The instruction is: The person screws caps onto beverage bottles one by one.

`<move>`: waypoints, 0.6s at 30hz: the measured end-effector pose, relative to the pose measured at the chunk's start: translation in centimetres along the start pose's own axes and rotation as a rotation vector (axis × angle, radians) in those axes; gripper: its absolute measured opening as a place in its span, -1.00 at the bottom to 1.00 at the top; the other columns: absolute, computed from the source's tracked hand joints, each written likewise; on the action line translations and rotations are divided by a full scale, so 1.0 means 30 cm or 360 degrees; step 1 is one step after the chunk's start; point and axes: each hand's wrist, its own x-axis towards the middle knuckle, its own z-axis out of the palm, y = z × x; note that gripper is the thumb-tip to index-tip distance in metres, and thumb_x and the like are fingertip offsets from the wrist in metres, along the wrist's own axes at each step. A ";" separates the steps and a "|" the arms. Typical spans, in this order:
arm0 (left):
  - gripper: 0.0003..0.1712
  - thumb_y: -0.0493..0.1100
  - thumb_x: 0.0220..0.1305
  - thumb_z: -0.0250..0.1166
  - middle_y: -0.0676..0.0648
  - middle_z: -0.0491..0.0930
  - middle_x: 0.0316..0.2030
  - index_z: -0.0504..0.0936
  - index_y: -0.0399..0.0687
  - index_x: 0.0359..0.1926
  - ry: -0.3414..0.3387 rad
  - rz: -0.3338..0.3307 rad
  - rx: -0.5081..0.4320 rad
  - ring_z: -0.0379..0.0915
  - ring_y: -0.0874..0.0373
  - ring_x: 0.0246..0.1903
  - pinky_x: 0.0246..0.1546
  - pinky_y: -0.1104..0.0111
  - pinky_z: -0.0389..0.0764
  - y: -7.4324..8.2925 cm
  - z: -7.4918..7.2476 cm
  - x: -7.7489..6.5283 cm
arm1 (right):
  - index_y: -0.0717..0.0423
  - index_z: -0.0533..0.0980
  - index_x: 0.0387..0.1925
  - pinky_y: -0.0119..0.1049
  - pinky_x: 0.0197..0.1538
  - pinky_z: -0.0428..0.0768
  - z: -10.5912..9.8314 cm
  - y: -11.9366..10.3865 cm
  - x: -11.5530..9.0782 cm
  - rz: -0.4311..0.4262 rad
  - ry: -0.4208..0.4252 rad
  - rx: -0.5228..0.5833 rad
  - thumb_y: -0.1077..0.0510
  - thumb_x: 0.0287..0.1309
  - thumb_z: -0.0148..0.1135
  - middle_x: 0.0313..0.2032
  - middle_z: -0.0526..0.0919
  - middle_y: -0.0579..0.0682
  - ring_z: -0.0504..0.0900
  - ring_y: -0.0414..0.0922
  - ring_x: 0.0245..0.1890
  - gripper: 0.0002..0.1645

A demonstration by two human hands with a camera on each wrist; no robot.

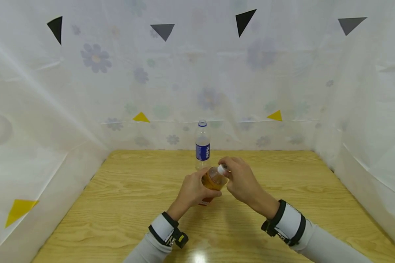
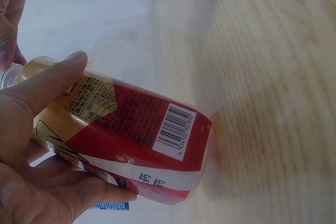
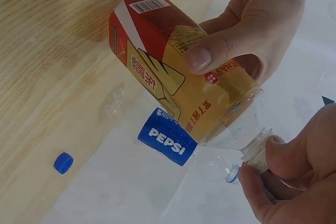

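A bottle of amber drink point(image 1: 214, 179) with a red and yellow label is held at a tilt over the table, its neck leaning to the right. My left hand point(image 1: 192, 190) grips it round the body, thumb on one side and fingers on the other. The barcode side of the label point(image 2: 128, 116) faces the left wrist camera. At the neck, my right hand point(image 1: 245, 180) pinches the white cap point(image 3: 256, 157) between thumb and forefinger. Whether the bottle's base touches the table, I cannot tell.
Behind the hands a clear Pepsi bottle point(image 1: 202, 150) stands upright without a cap. A blue cap point(image 3: 63, 163) lies on the wooden table point(image 1: 135, 197) near it. White sheeting point(image 1: 184, 80) with flowers and triangles encloses the back and sides.
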 end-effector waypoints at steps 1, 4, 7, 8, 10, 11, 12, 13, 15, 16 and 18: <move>-0.18 0.04 -0.05 0.66 -0.06 0.71 0.00 0.56 0.01 0.26 0.0000 0.0000 0.0002 0.67 0.05 -0.07 -0.07 0.15 0.70 0.001 0.000 0.000 | 0.24 0.58 -0.06 -0.02 -0.13 0.68 0.000 0.000 0.000 -0.0004 0.0004 -0.0004 0.61 0.06 0.21 -0.10 0.66 0.21 0.61 0.11 -0.10 -0.57; -0.18 0.03 -0.04 0.66 -0.06 0.71 0.00 0.56 0.02 0.26 -0.0001 -0.0004 -0.0003 0.67 0.04 -0.06 -0.06 0.13 0.69 0.004 -0.001 -0.001 | 0.25 0.57 -0.06 -0.02 -0.13 0.69 0.001 0.000 -0.001 -0.0002 0.0010 -0.0009 0.61 0.05 0.22 -0.11 0.65 0.22 0.61 0.10 -0.12 -0.58; -0.18 0.01 -0.03 0.65 -0.06 0.71 0.01 0.55 0.02 0.27 -0.0008 -0.0011 -0.0007 0.67 0.03 -0.04 -0.03 0.11 0.69 0.007 -0.004 -0.002 | 0.25 0.57 -0.07 -0.02 -0.12 0.70 0.004 -0.002 0.000 0.0019 0.0009 -0.0018 0.60 0.03 0.24 -0.12 0.65 0.22 0.61 0.09 -0.13 -0.57; -0.18 0.01 -0.03 0.65 -0.07 0.71 0.01 0.55 0.02 0.27 -0.0011 -0.0015 -0.0009 0.67 0.02 -0.04 -0.03 0.11 0.69 0.007 -0.004 -0.002 | 0.25 0.57 -0.07 -0.02 -0.12 0.70 0.005 -0.003 0.001 0.0028 0.0007 -0.0021 0.60 0.02 0.25 -0.12 0.65 0.21 0.60 0.09 -0.13 -0.57; -0.19 0.01 -0.03 0.65 -0.07 0.71 0.02 0.55 0.02 0.27 -0.0014 -0.0021 -0.0005 0.67 0.02 -0.04 -0.03 0.10 0.69 0.006 -0.004 -0.002 | 0.26 0.57 -0.07 -0.02 -0.12 0.70 0.008 -0.005 0.003 0.0035 0.0008 -0.0034 0.60 0.01 0.26 -0.13 0.64 0.21 0.60 0.08 -0.14 -0.57; -0.19 0.02 -0.03 0.65 -0.07 0.71 0.02 0.55 0.02 0.27 -0.0016 -0.0023 0.0001 0.67 0.02 -0.04 -0.03 0.11 0.69 0.005 -0.004 -0.001 | 0.26 0.57 -0.07 -0.02 -0.12 0.70 0.008 -0.007 0.003 0.0039 0.0007 -0.0040 0.59 0.01 0.26 -0.13 0.64 0.21 0.60 0.08 -0.14 -0.58; -0.19 0.03 -0.03 0.65 -0.07 0.71 0.01 0.55 0.02 0.26 -0.0017 -0.0026 0.0003 0.67 0.03 -0.04 -0.03 0.11 0.69 0.004 -0.004 -0.001 | 0.26 0.56 -0.07 -0.03 -0.12 0.70 0.008 -0.009 0.004 0.0042 0.0006 -0.0047 0.59 0.02 0.27 -0.13 0.64 0.20 0.60 0.07 -0.14 -0.58; -0.19 0.04 -0.03 0.65 -0.06 0.71 0.01 0.56 0.02 0.26 -0.0018 -0.0027 0.0008 0.67 0.03 -0.04 -0.03 0.12 0.69 0.003 -0.004 0.000 | 0.27 0.56 -0.07 -0.03 -0.12 0.70 0.008 -0.010 0.005 0.0045 0.0006 -0.0055 0.58 0.02 0.27 -0.13 0.64 0.20 0.59 0.07 -0.14 -0.59; -0.19 0.05 -0.04 0.65 -0.06 0.71 0.01 0.56 0.02 0.25 -0.0018 -0.0029 0.0013 0.67 0.04 -0.05 -0.03 0.12 0.69 0.000 -0.004 0.002 | 0.27 0.56 -0.08 -0.03 -0.12 0.70 0.010 -0.012 0.006 0.0049 0.0009 -0.0063 0.55 0.05 0.29 -0.13 0.64 0.20 0.59 0.07 -0.15 -0.62; -0.19 0.06 -0.04 0.65 -0.06 0.71 0.01 0.56 0.03 0.25 -0.0017 -0.0029 0.0011 0.67 0.04 -0.05 -0.03 0.13 0.69 -0.001 -0.003 0.002 | 0.26 0.56 -0.08 -0.04 -0.13 0.70 0.010 -0.014 0.007 0.0053 0.0011 -0.0065 0.53 0.07 0.31 -0.14 0.63 0.20 0.59 0.07 -0.15 -0.64; -0.18 0.07 -0.05 0.66 -0.05 0.71 0.01 0.56 0.03 0.25 -0.0015 -0.0030 0.0010 0.67 0.05 -0.05 -0.03 0.13 0.69 -0.002 -0.002 0.004 | 0.26 0.55 -0.09 -0.04 -0.13 0.69 0.012 -0.015 0.007 0.0067 0.0010 -0.0071 0.49 0.10 0.33 -0.15 0.63 0.20 0.58 0.06 -0.16 -0.67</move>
